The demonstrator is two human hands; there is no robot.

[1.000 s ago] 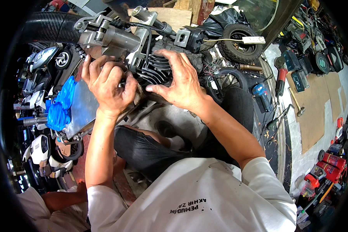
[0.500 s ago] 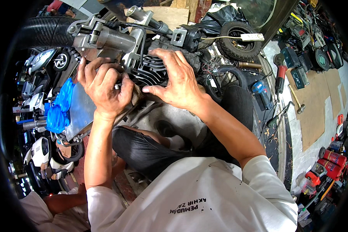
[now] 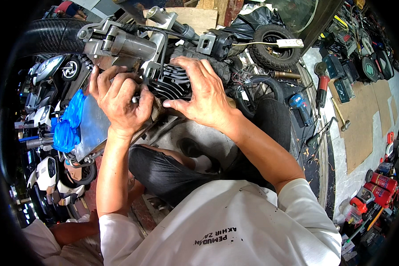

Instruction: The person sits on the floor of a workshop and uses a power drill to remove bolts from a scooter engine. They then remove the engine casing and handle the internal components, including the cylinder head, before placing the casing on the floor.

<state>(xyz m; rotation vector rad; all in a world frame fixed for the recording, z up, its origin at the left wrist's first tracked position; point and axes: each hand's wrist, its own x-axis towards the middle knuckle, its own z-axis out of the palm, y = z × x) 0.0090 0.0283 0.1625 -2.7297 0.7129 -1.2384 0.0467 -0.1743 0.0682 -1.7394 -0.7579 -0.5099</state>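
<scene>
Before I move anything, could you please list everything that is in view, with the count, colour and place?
finned block: one, dark grey, upper middle
small metal piece: one, silvery, mostly hidden, left of the block
patterned tube: one, black, upper left
plastic bag: one, blue, left
scooters: several, mostly white, far left
knobby tyre: one, black, upper right
grinder-like tool: one, red and black, right
drill-like tool: one, blue, right
hammer: one, light handle, right
cardboard: several pieces, brown, right
cylinders: at least two, red, lower right
other person's arm: one, bare, lower left
shirt: one, white, lower middle
left hand: one, bare, curled around the metal piece
right hand: one, bare, spread at the block's right side
</scene>
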